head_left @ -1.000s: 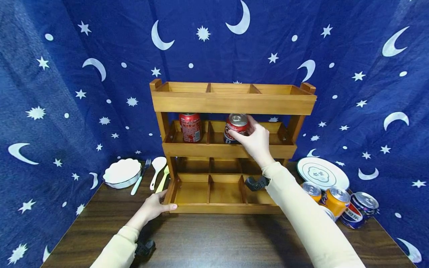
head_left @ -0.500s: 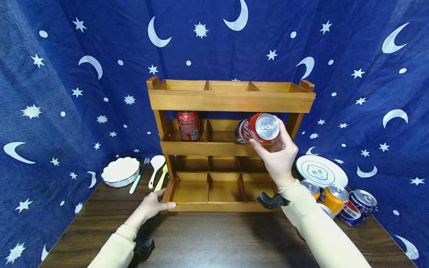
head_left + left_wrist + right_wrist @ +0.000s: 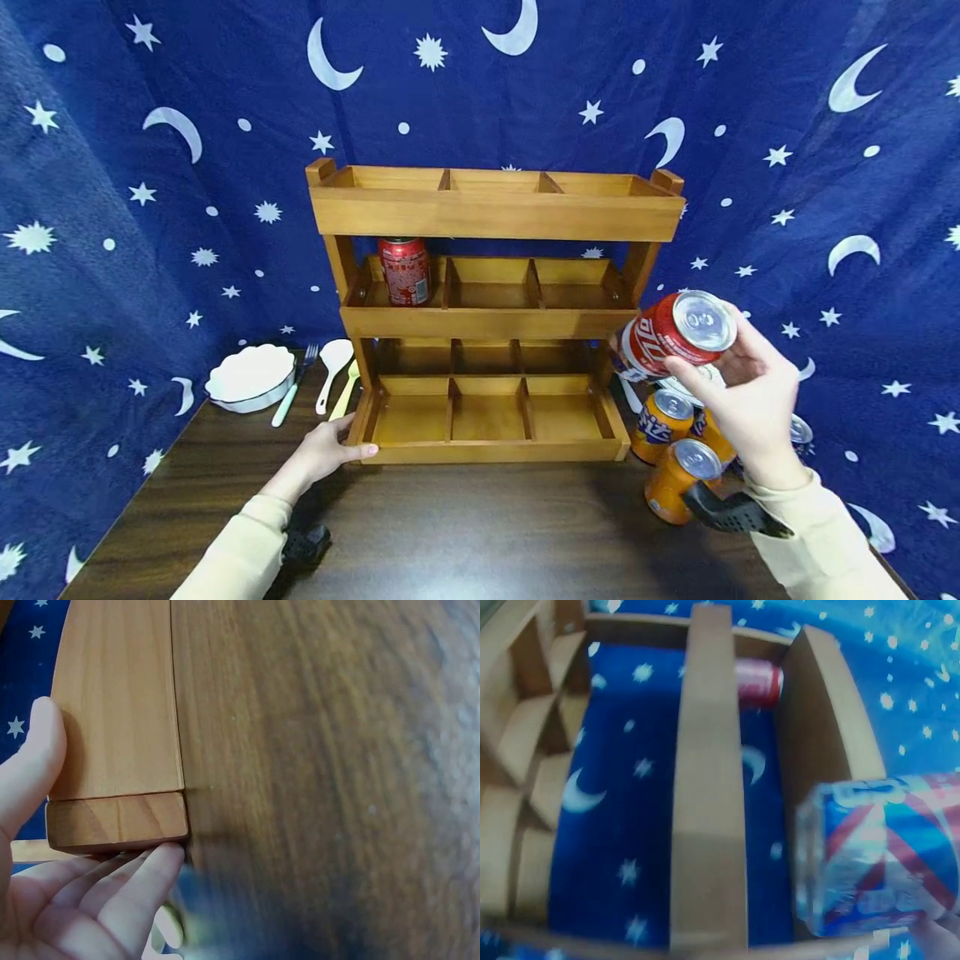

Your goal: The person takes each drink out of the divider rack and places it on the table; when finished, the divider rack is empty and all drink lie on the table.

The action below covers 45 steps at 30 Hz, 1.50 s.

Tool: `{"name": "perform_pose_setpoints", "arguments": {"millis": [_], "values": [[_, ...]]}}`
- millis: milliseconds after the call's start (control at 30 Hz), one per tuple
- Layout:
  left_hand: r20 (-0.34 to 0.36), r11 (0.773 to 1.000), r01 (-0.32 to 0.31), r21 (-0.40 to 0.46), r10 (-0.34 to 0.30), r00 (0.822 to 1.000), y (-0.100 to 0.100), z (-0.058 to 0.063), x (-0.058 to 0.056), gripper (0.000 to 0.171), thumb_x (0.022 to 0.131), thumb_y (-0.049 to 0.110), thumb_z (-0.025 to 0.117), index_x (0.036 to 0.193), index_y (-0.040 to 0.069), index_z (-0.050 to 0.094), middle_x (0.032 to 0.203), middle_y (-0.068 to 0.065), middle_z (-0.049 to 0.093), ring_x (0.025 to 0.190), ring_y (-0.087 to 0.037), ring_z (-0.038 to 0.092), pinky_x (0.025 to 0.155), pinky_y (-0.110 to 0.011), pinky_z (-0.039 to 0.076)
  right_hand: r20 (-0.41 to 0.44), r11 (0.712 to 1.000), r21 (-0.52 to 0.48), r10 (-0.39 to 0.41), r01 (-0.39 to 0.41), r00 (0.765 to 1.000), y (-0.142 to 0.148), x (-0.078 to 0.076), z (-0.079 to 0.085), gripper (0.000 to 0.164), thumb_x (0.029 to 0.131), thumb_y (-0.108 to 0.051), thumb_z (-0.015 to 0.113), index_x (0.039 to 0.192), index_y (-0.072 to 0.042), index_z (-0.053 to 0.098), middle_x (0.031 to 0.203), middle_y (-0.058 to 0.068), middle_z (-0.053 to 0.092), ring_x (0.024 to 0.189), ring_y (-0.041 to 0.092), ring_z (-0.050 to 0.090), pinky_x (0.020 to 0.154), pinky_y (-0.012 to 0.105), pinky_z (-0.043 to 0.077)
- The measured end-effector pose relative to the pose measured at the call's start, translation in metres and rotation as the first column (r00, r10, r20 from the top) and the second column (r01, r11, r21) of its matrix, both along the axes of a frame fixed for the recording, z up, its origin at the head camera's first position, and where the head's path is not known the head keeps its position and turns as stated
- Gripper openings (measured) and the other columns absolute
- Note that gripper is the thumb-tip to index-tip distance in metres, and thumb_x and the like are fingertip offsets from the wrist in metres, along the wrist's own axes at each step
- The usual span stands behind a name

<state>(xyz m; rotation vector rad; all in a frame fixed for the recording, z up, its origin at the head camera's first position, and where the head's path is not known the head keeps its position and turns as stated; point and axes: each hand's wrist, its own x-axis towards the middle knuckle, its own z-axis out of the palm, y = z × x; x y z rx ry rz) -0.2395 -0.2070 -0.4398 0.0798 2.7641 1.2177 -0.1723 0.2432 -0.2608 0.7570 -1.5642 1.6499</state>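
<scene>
My right hand [image 3: 757, 408] holds a red soda can [image 3: 660, 342] tilted in the air, its silver top toward me, past the right side of the wooden shelf rack [image 3: 495, 217]. In the right wrist view, the same can [image 3: 889, 855] shows a blue, red and silver pattern at its lower end. My left hand [image 3: 318, 454] grips the rack's lower left corner. The left wrist view has the thumb [image 3: 46, 739] on one side of the wood and the other fingers on the opposite side. Another red can [image 3: 405, 271] stands in the middle tier's left compartment.
Several orange cans [image 3: 678, 483] stand right of the rack, with a dark blue can [image 3: 801, 432] partly hidden behind my wrist. Left of the rack lie a white scalloped bowl [image 3: 251, 375], a fork [image 3: 295, 390], a white spoon [image 3: 335, 358] and a yellow-green utensil [image 3: 346, 392].
My right hand has lifted the red can out of the middle tier's centre compartment and carried it right, over the orange cans, tilting it. My left hand stays on the rack's corner.
</scene>
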Motion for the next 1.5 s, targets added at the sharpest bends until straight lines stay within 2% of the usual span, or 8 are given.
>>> {"name": "perform_pose_setpoints", "arguments": {"millis": [200, 333, 433, 600, 767, 967, 1100, 1500], "values": [[0.008, 1.0, 0.002, 0.004, -0.002, 1.0, 0.0, 0.001, -0.001, 0.089, 0.067, 0.043, 0.072, 0.131, -0.006, 0.034, 0.114, -0.025, 0.056, 0.102, -0.031, 0.055, 0.086, -0.047, 0.042, 0.137, 0.962, 0.064, -0.271, 0.265, 0.953, 0.046, 0.02, -0.026, 0.057, 0.058, 0.025, 0.063, 0.113, 0.014, 0.051, 0.102, 0.005, 0.066, 0.086, 0.007, 0.064, 0.072, 0.013, 0.048], [0.023, 1.0, 0.006, 0.023, -0.006, 1.0, -0.001, -0.002, -0.002, 0.091, 0.067, 0.043, 0.071, 0.132, -0.006, 0.032, 0.114, -0.025, 0.056, 0.103, -0.031, 0.055, 0.087, -0.046, 0.042, 0.256, 0.799, 0.257, -0.598, 0.543, 0.759, 0.076, 0.034, -0.046, 0.058, 0.058, 0.018, 0.069, 0.112, 0.002, 0.058, 0.093, -0.016, 0.065, 0.078, -0.006, 0.062, 0.067, 0.006, 0.045], [0.021, 0.999, 0.006, 0.031, -0.007, 1.0, -0.002, -0.004, -0.003, 0.09, 0.067, 0.043, 0.071, 0.132, -0.006, 0.033, 0.115, -0.025, 0.055, 0.103, -0.031, 0.056, 0.087, -0.045, 0.042, 0.294, 0.693, 0.366, -0.719, 0.621, 0.63, 0.095, 0.044, -0.061, 0.058, 0.059, 0.01, 0.073, 0.113, -0.007, 0.059, 0.089, -0.026, 0.061, 0.075, -0.014, 0.058, 0.065, 0.001, 0.042], [0.017, 0.999, 0.006, 0.032, -0.006, 1.0, -0.004, -0.004, -0.002, 0.089, 0.068, 0.042, 0.071, 0.132, -0.005, 0.033, 0.116, -0.025, 0.055, 0.103, -0.031, 0.055, 0.087, -0.046, 0.042, 0.383, 0.642, 0.453, -0.767, 0.619, 0.516, 0.119, 0.058, -0.088, 0.06, 0.063, -0.002, 0.076, 0.118, -0.016, 0.056, 0.086, -0.037, 0.053, 0.074, -0.023, 0.051, 0.064, -0.002, 0.038], [0.025, 1.0, -0.004, 0.005, 0.004, 1.0, -0.004, -0.002, -0.002, 0.09, 0.067, 0.044, 0.071, 0.132, -0.006, 0.032, 0.116, -0.026, 0.054, 0.105, -0.034, 0.053, 0.088, -0.048, 0.04, 0.455, 0.669, 0.511, -0.743, 0.54, 0.49, 0.131, 0.062, -0.123, 0.062, 0.068, -0.011, 0.075, 0.125, -0.013, 0.05, 0.084, -0.04, 0.048, 0.075, -0.026, 0.048, 0.062, -0.002, 0.038], [0.026, 1.0, -0.004, 0.009, 0.003, 1.0, -0.002, -0.001, -0.001, 0.088, 0.068, 0.043, 0.071, 0.132, -0.004, 0.033, 0.119, -0.025, 0.052, 0.11, -0.036, 0.049, 0.09, -0.049, 0.038, 0.448, 0.701, 0.546, -0.707, 0.459, 0.547, 0.146, 0.053, -0.164, 0.068, 0.069, -0.013, 0.074, 0.129, -0.005, 0.043, 0.091, -0.038, 0.045, 0.08, -0.026, 0.045, 0.065, -0.002, 0.039], [0.006, 1.0, 0.002, 0.009, -0.002, 1.0, -0.002, -0.003, 0.0, 0.086, 0.068, 0.043, 0.071, 0.131, -0.005, 0.035, 0.117, -0.025, 0.054, 0.106, -0.033, 0.052, 0.088, -0.047, 0.041, 0.461, 0.709, 0.542, -0.699, 0.451, 0.546, 0.152, 0.044, -0.188, 0.068, 0.067, -0.015, 0.076, 0.128, -0.009, 0.046, 0.089, -0.039, 0.046, 0.08, -0.026, 0.047, 0.065, -0.001, 0.039], [0.021, 1.0, -0.011, 0.028, 0.01, 1.0, 0.0, -0.003, -0.002, 0.086, 0.067, 0.042, 0.072, 0.13, -0.005, 0.037, 0.115, -0.024, 0.056, 0.103, -0.031, 0.055, 0.086, -0.045, 0.043, 0.538, 0.731, 0.547, -0.681, 0.409, 0.497, 0.156, 0.045, -0.195, 0.07, 0.072, -0.02, 0.072, 0.133, -0.011, 0.038, 0.09, -0.039, 0.044, 0.078, -0.027, 0.045, 0.064, -0.002, 0.039]]}}
